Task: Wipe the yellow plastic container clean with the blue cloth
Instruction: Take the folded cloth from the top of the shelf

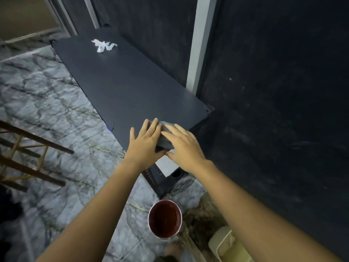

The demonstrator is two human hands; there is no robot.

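Note:
A folded blue-grey cloth (164,138) lies at the near end of a dark cabinet top (122,86). My left hand (145,140) rests flat on the cloth's left side with straight fingers. My right hand (184,146) lies flat on its right side, fingers spread. Most of the cloth is hidden under both hands. A pale yellow plastic container (225,244) stands on the floor at the bottom right, partly hidden by my right forearm.
A crumpled white tissue (103,45) lies at the far end of the cabinet top. A round red bucket (164,218) stands on the marble floor (47,110) below my arms. Wooden rails (32,157) jut in at left. A dark wall (273,91) rises at right.

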